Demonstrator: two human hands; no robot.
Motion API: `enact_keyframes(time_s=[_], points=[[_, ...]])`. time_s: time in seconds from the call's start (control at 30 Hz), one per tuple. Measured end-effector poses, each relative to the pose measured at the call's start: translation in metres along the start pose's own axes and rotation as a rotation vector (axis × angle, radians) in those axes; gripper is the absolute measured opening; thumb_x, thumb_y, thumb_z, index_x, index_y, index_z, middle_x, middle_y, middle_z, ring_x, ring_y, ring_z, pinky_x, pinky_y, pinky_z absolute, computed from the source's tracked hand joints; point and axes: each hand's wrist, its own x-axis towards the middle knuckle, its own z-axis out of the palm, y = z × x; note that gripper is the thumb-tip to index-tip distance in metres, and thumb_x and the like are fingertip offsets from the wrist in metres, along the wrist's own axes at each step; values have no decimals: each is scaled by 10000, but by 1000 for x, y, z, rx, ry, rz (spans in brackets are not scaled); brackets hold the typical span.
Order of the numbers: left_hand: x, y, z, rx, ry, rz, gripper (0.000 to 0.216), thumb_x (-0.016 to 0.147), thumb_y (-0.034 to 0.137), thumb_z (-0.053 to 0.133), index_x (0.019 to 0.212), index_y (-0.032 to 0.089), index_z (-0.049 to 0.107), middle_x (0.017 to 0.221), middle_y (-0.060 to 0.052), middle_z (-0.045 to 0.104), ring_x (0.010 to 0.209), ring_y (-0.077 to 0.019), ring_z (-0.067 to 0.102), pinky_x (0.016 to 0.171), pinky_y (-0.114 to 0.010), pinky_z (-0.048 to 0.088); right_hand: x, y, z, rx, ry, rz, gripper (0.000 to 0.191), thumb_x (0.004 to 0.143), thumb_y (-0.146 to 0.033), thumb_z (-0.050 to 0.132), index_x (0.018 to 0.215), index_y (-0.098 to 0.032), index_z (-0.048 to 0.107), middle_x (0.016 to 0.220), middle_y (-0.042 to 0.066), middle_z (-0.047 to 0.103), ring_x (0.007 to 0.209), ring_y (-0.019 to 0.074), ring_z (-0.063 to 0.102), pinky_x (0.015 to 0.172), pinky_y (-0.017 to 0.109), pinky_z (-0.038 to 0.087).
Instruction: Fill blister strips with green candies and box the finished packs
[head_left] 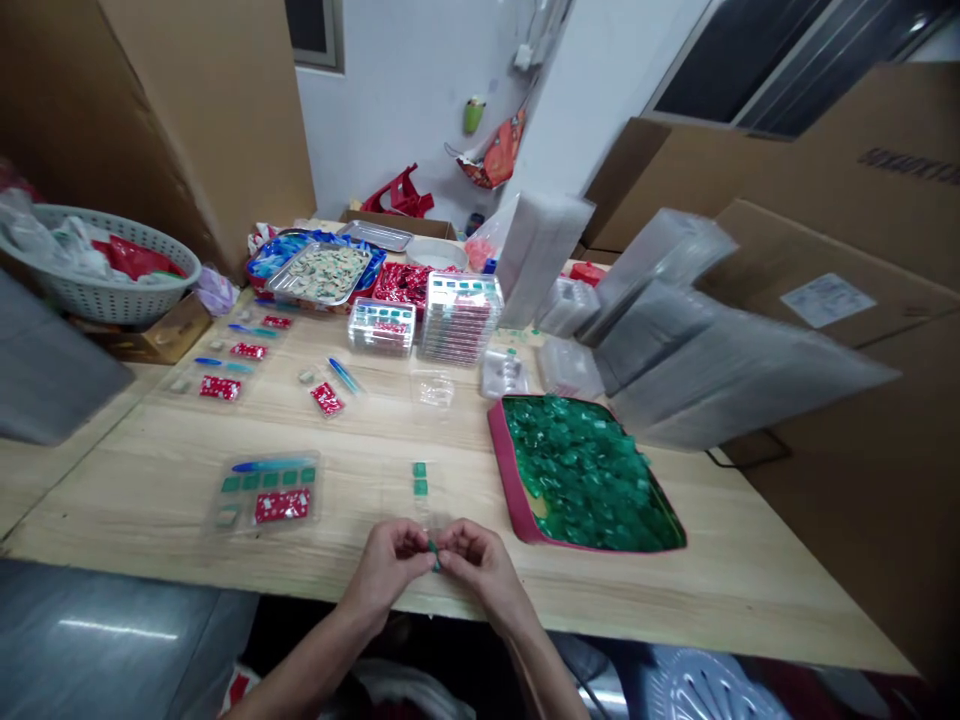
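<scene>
Head; LH [384,568], RH [480,566] hold prob. 1 grn pc [434,556]; 2 grn sqs [421,488]

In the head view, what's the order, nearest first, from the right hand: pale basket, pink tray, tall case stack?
1. Pink tray, ahead and right of the right hand
2. Tall case stack, farther ahead
3. Pale basket, far left

All green from here — the held piece [434,556], the heaped pieces [581,470] — while their tray [509,478] is deep pink, the nearest packet [282,506] red with white specks.
</scene>
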Motion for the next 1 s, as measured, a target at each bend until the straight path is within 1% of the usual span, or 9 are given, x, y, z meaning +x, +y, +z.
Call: enact_keyframes(time_s=[0.1, 0.17, 0.3, 0.43, 0.57, 0.7, 0.8, 0.87, 1.0], points=[[-1, -1, 2, -80, 0, -32, 118, 517, 113, 689, 607, 133, 615, 532, 22, 589, 516, -94, 507, 529, -206, 382, -2, -1, 3, 25, 44, -7, 269, 615, -323, 790, 698, -157, 595, 615, -30, 570, 552, 81, 489, 544, 200, 383], [-1, -1, 3, -104, 4, -25, 143, 517, 139, 707, 640, 132, 635, 558, 7, 619, 526, -108, 533, 534, -216, 407, -2, -5, 4, 68, 46, 5, 277, 608, -340, 792, 709, -159, 607, 624, -22, 588, 562, 93, 519, 560, 212, 419], [0, -1, -1, -12, 13, 43, 209, 555, 261, 750, 708, 132, 691, 663, -46, 694, 639, -170, 615, 615, -257, 476, -1, -10, 9, 168, 27, 34, 347, 543, -404, 816, 698, -158, 627, 581, -17, 611, 518, 110, 555, 550, 243, 469], [8, -4, -10, 60, -47, 95, 280, 579, 355, 756, 772, 155, 725, 760, -62, 723, 759, -223, 650, 694, -291, 516, 4, -7, 16, 212, 101, -9, 387, 456, -359, 861, 661, -147, 612, 538, -32, 603, 461, 87, 535, 508, 215, 451], [13, -2, -15, 92, -110, 91, 315, 577, 407, 761, 779, 168, 730, 776, -60, 726, 754, -226, 651, 686, -288, 527, 5, -6, 23, 287, 140, -43, 393, 434, -331, 872, 655, -134, 614, 544, -19, 615, 450, 87, 540, 500, 218, 457], [14, -1, -16, 78, -106, 66, 344, 531, 444, 784, 746, 181, 732, 753, -52, 726, 763, -237, 657, 710, -296, 535, 5, -8, 24, 337, 145, -57, 388, 429, -327, 869, 661, -137, 623, 582, -3, 638, 485, 107, 568, 518, 233, 462], [13, -2, -16, 71, -85, 48, 374, 473, 463, 803, 709, 183, 729, 725, -53, 725, 762, -260, 658, 707, -323, 543, 5, -8, 23, 278, 177, -77, 356, 411, -263, 868, 634, -143, 617, 573, -17, 628, 500, 96, 544, 513, 208, 423], [13, -2, -16, 67, -69, 28, 397, 435, 471, 813, 690, 180, 723, 698, -52, 719, 732, -263, 656, 685, -338, 546, 4, -7, 23, 200, 216, -102, 307, 430, -218, 849, 611, -143, 612, 569, -24, 617, 514, 85, 520, 514, 194, 392], [12, -1, -16, 46, -78, -17, 417, 399, 467, 822, 660, 163, 705, 642, -45, 690, 620, -218, 619, 600, -322, 523, 4, -5, 22, 61, 222, -118, 238, 498, -205, 801, 605, -151, 595, 561, -45, 581, 511, 70, 475, 509, 186, 347]])
